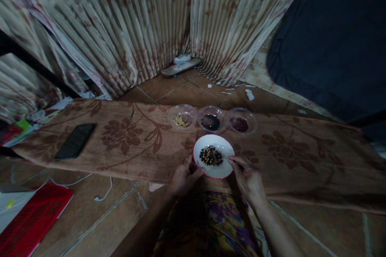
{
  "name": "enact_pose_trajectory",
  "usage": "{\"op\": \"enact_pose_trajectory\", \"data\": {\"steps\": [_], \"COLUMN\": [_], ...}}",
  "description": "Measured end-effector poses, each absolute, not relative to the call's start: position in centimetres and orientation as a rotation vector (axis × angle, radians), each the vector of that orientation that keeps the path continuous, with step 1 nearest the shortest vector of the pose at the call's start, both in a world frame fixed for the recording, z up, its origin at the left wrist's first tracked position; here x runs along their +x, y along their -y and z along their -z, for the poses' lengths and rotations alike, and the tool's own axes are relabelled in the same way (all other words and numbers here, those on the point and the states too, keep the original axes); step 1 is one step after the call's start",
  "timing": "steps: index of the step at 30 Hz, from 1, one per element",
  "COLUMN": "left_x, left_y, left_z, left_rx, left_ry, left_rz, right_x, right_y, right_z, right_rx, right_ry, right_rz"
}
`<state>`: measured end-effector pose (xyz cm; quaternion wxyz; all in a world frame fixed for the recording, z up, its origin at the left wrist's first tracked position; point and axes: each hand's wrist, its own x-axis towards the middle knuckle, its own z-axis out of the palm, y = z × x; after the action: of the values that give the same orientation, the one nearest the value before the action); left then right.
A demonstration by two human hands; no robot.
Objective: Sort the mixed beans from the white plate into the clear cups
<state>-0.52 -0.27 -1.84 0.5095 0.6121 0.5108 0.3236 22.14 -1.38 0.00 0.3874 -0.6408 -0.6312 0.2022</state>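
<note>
A white bowl (197, 148) with a red rim holds a mix of dark and yellow beans (211, 156). My left hand (185, 176) grips its lower left edge, thumb over the rim and fingers underneath. Over the right side of the bowl, my right hand (247, 178) is closed around a thin metal utensil (226, 157); its tip reaches the beans, and I cannot tell its exact kind. Just beyond stand three clear round cups: the left cup (189, 109) with yellow beans, the middle cup (208, 109) with black ones, the right cup (251, 118) with dark red ones.
A brown flowered cloth (144, 160) covers the long low table. A dark phone (75, 141) lies on its left part. Striped curtains (150, 16) hang behind, with a skateboard (181, 67) at their foot. A red basket (39, 217) and a white cable (105, 194) are on the tiled floor.
</note>
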Motion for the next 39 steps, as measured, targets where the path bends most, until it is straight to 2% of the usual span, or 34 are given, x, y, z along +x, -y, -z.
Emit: {"op": "enact_pose_trajectory", "data": {"steps": [13,30,39], "left_x": [-0.3,-0.4,-0.5], "left_y": [0.3,0.2,0.3], "left_z": [1.5,1.9,1.8], "left_rx": [1.419,1.461,1.449], "left_ry": [-1.207,-1.206,-1.203], "left_rz": [-0.814,-0.79,-0.789], "right_x": [22.4,22.6,22.4], "right_y": [1.6,2.5,2.3], "right_z": [-0.5,-0.4,0.0], "right_rx": [-1.625,-1.633,-1.635], "right_ry": [1.574,1.522,1.614], "right_rz": [-0.45,-0.563,-0.465]}}
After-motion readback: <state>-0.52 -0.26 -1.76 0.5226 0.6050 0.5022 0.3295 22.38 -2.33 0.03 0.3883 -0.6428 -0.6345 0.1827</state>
